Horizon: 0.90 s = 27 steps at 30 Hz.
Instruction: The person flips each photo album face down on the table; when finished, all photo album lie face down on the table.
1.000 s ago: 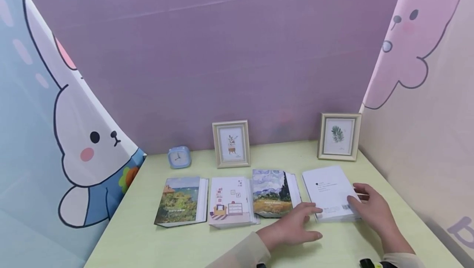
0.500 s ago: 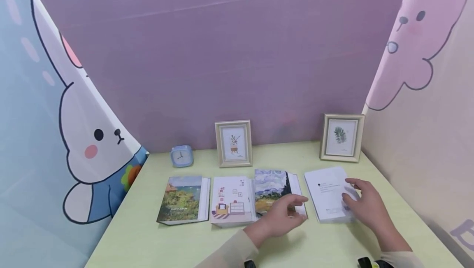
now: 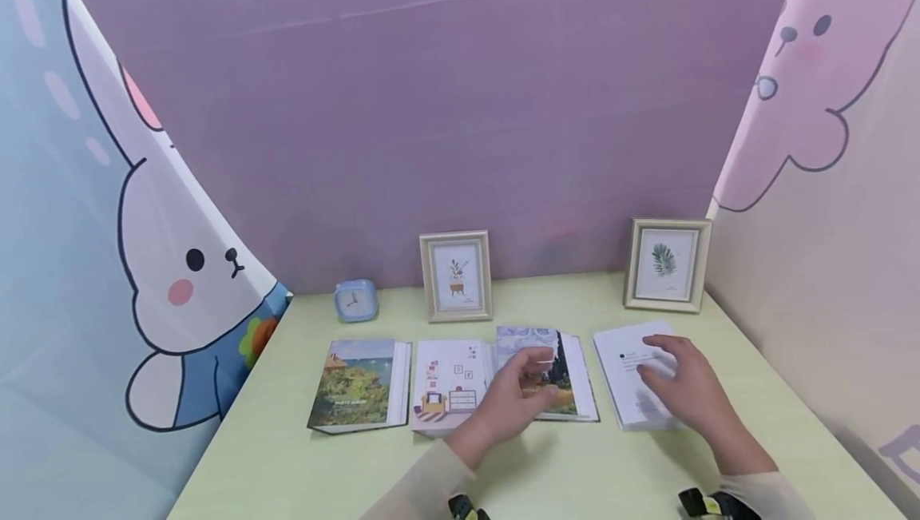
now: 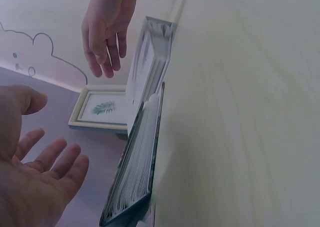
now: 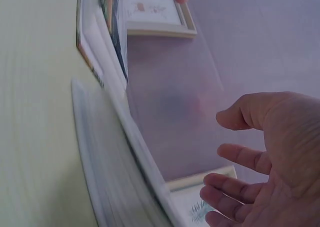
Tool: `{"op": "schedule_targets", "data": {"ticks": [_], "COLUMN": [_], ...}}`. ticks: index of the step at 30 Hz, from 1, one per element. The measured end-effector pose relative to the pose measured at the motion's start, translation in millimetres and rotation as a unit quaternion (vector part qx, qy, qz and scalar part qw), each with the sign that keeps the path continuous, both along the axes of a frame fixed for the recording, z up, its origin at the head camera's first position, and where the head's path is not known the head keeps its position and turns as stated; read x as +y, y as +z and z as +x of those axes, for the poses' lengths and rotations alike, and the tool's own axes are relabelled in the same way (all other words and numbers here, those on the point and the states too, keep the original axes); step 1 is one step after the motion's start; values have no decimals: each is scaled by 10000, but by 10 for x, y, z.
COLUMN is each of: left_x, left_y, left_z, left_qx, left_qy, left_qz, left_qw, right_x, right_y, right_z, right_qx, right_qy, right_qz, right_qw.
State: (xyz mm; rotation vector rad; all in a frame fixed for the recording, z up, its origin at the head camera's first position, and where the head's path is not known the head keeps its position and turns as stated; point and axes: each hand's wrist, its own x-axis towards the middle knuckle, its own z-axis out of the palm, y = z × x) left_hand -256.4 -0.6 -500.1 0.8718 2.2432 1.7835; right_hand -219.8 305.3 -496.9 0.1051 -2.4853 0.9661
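Four photo albums lie in a row on the pale green table (image 3: 575, 472): a landscape cover (image 3: 354, 383), a room drawing (image 3: 447, 386), a blue-sky painting (image 3: 568, 376) and a white one (image 3: 624, 372). My left hand (image 3: 528, 383) hovers open over the painting album, fingers spread and relaxed; in the left wrist view the left hand (image 4: 37, 182) is above that album's page edge (image 4: 135, 172). My right hand (image 3: 672, 380) is held flat and open just above the white album. In the right wrist view the right hand (image 5: 260, 167) is apart from the white album (image 5: 115, 182).
Two small picture frames stand at the back, one with a potted plant (image 3: 456, 276) and one with a leaf (image 3: 667, 264). A blue clock (image 3: 355, 300) sits at the back left. Cartoon curtains close in both sides; a purple wall is behind.
My left hand has left the white album's edge and moved left and forward over the blue-sky album. My right hand slid forward along the white album.
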Motion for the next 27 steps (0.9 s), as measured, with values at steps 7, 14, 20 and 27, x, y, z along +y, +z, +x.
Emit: {"op": "schedule_targets", "data": {"ticks": [7,14,20,27], "left_x": [-172,-362,-483,-583], "left_y": [-7,-63,-170,-210], "left_z": [-39,-85,-134,-117], "left_qx": [390,200,114,-186], "left_qy": [411,822,766,639], "left_qz": [-179,-207,27,22], "left_qw": [9982,9962,9970,9978], "right_x": [-199,-392,-543,-679], "right_y": [21,-40,-129,-134], "right_z": [-56,-97,-126,-161], "right_qx": [-196,-335,-307,-302], "right_qy": [369,666,874,1153], "right_qz": [-61,-52,-60,65], "right_qw": [9991,9972,9957,9928]}}
